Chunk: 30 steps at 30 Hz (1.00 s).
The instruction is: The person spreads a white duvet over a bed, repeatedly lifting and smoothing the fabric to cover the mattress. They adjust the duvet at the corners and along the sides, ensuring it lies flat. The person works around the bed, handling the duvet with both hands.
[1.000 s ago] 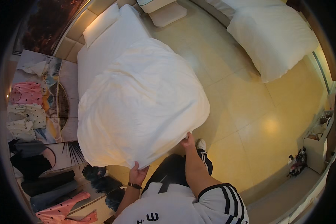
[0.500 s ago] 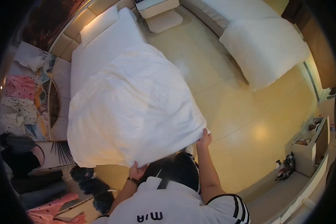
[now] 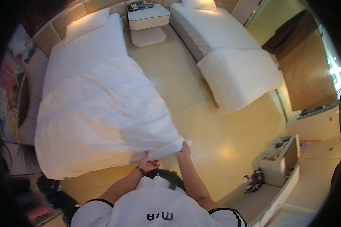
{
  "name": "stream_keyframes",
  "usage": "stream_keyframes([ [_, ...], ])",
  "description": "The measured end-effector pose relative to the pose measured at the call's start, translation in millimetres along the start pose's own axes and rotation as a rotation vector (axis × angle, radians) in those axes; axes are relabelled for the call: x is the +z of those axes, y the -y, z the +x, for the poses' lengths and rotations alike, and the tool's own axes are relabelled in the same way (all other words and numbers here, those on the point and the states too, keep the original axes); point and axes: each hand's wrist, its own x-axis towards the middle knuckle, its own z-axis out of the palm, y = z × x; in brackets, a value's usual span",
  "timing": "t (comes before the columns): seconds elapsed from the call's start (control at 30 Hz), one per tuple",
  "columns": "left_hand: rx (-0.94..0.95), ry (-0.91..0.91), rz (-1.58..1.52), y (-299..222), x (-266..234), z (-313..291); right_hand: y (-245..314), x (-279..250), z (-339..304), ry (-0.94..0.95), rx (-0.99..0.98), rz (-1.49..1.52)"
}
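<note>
Head view, and over at nine o'clock the rumpled white duvet (image 3: 102,113) spreads across a bed (image 3: 89,41), the left hand (image 3: 149,162) at seven o'clock, fingers part-open by its hem, grip impossible to tell! At five, the right hand (image 3: 183,150) has fingers closed, pinching the duvet's corner, with a second bed (image 3: 225,32) off at one o'clock.

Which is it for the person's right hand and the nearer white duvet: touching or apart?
Touching. The head view shows the right hand gripping the near right corner of the white duvet, its thumb over the fabric.
</note>
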Motion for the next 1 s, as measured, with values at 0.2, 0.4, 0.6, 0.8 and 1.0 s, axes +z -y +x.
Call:
stream_keyframes([
  [0.2, 0.006, 0.463, -0.084, 56.6, 103.4, -2.2, 26.3, 12.2, -8.8, 0.003, -0.014, -0.123],
  [0.4, 0.374, 0.342, -0.056, 62.5, 146.0, -46.0, 51.6, 7.6, 24.7, 0.124, 0.263, -0.18],
  [0.6, 0.688, 0.173, -0.125, 86.8, 163.4, -82.5, 62.1, -19.6, 134.1, 0.024, 0.621, -0.045],
  [0.8, 0.855, 0.105, -0.202, 98.7, 163.6, -82.9, 133.6, -15.7, 166.3, -0.218, 0.281, -0.123],
  [1.0, 0.877, 0.036, -0.517, 113.5, 122.7, 0.8, 250.8, -9.3, 63.2, 0.081, -0.076, -0.341],
])
